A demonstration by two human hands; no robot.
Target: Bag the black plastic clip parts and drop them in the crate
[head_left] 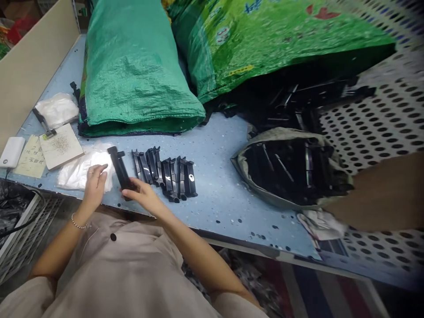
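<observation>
My right hand [142, 194] grips the lower end of a long black plastic part [119, 170], which tilts upward and has a short prong near its top. Close by on the left, my left hand [95, 183] is over a pile of whitish thin plastic bags [73, 170], its fingers spread and nothing seen in them. Whether its fingertips touch the bags I cannot tell. To the right of the held part, several similar black plastic parts [170, 176] lie side by side in a row on the blue tabletop [212, 163].
A green woven sack [132, 66] and a printed green sack [281, 31] lie at the back; black parts spill from the latter. An open grey sack [241, 176] holds more. At left are a notepad [61, 145], a white device [12, 152] and another bag bundle [58, 109].
</observation>
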